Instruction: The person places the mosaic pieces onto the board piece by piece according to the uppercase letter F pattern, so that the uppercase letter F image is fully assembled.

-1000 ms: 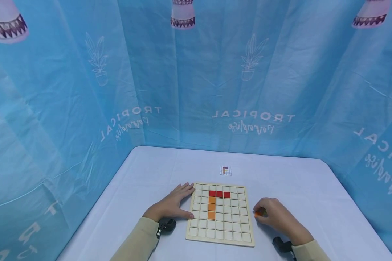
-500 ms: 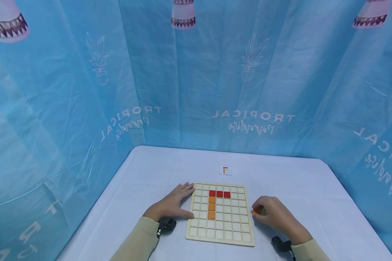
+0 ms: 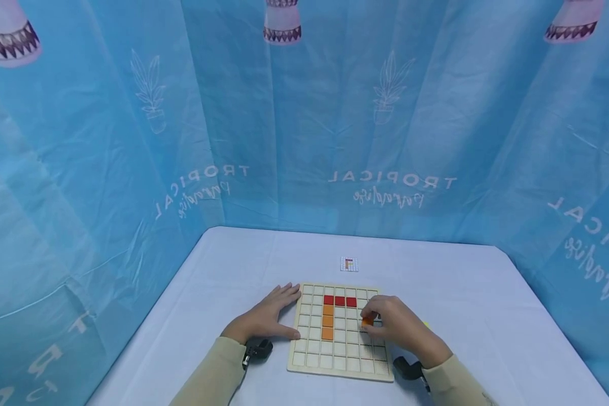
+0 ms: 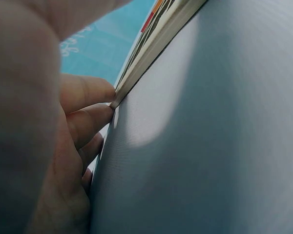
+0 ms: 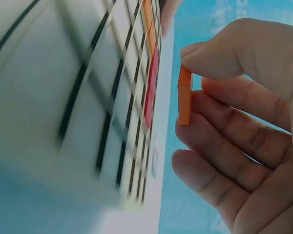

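A pale wooden grid board lies on the white table. Three red tiles form a row in it, and below the leftmost runs a column of three orange tiles. At the board's left side, my left hand rests spread, its fingertips and thumb touching the edge; the left wrist view shows fingertips against the board edge. My right hand is over the board's right part. Between thumb and fingers it pinches a square orange tile, seen edge-on in the right wrist view.
A small printed card with a coloured grid pattern lies behind the board. A bit of yellow shows on the table behind the right hand. Blue patterned curtains enclose the table's back and sides.
My right hand has moved left from the table beside the board to above its right columns, carrying the orange tile. A yellow bit is now exposed behind it. The left hand stays put.
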### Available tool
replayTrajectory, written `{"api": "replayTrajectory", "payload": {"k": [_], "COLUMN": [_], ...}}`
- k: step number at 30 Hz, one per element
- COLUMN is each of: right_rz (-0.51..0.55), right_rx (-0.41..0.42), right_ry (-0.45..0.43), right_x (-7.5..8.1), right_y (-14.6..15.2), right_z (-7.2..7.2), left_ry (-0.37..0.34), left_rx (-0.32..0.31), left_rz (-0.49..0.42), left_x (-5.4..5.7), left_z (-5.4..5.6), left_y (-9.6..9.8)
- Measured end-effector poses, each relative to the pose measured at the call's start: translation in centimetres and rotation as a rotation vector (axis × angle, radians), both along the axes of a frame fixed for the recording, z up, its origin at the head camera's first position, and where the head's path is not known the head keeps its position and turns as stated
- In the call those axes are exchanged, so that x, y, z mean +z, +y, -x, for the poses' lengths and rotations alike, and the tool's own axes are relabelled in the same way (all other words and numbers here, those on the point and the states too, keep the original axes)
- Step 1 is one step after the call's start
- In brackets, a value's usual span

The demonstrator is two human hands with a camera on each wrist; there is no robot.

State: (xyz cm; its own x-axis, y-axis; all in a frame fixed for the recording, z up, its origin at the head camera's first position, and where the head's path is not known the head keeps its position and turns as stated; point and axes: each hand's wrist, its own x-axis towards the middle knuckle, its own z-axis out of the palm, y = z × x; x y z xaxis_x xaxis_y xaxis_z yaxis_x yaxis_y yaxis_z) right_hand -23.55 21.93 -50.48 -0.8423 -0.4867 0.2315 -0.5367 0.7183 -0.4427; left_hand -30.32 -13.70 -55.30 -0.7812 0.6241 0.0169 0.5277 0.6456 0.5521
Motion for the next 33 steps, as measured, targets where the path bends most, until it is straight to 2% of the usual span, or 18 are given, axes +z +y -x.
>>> {"api": "replayTrajectory", "payload": {"k": [4,13,23,33], "right_rz": [-0.006,-0.053,-0.056,-0.069], "right_rx": [0.073,0.175,0.258,0.258], "right_ry": [0.015,-0.051,-0.064,-0.022], "right_x": [0.4,1.0,-0.4,-1.0], "right_y": [-2.0,-6.0,-8.3,-8.9], "right_z": [0.2,0.1,-0.5,-1.0], "left_ry": [-0.001,0.013,0.001,-0.001], "left_rx": [0.004,-0.011,-0.017,-0.010], "left_rz": [-0.003,0.014,0.015,0.023], "left_x": [0.0,-0.2,0.1,0.0], "left_z": [0.0,0.2,0.2,0.2], "left_y": [0.0,-0.1,-0.1,-0.2]}}
